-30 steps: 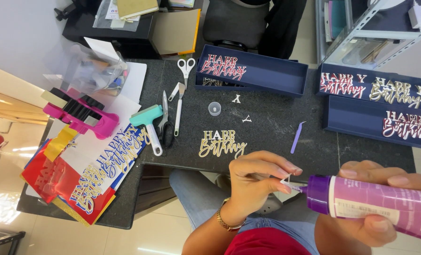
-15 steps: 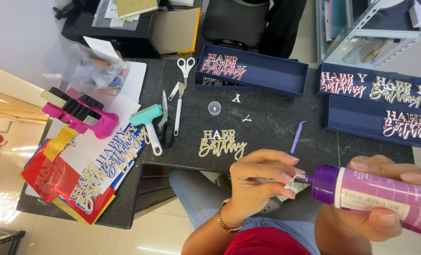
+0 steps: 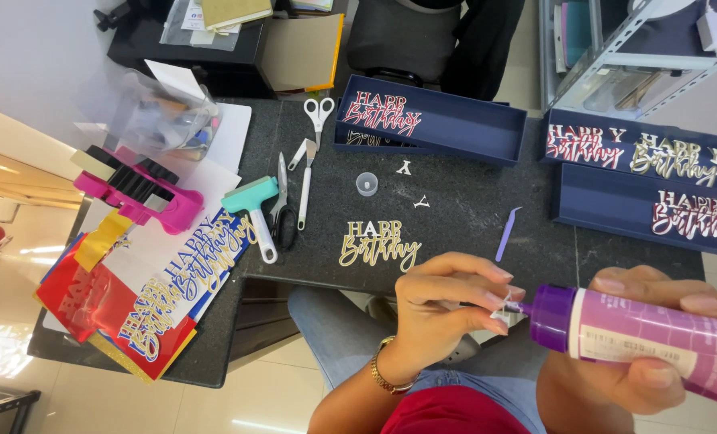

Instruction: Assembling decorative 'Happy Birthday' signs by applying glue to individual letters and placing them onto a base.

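My right hand (image 3: 655,354) grips a purple glue bottle (image 3: 639,337) held sideways, its nozzle pointing left. My left hand (image 3: 447,309) pinches a small white cut-out piece (image 3: 503,304) right at the nozzle tip, over my lap at the table's near edge. A gold and white lettered cake topper (image 3: 378,243) lies on the dark table (image 3: 455,209) just beyond my left hand. Two small loose white letters (image 3: 404,167) (image 3: 421,202) lie further back.
Dark blue trays (image 3: 455,128) (image 3: 615,201) with finished toppers stand at the back and right. Scissors (image 3: 319,112), tweezers (image 3: 304,185), a teal roller (image 3: 254,205), a small clear cap (image 3: 366,183) and a lilac tool (image 3: 507,233) lie on the table. A pink dispenser (image 3: 137,189) and coloured lettered sheets (image 3: 149,289) are left.
The glue bottle has shifted slightly right and back in toward the piece; my left hand keeps pinching the small piece at the nozzle. Nothing on the table has moved.
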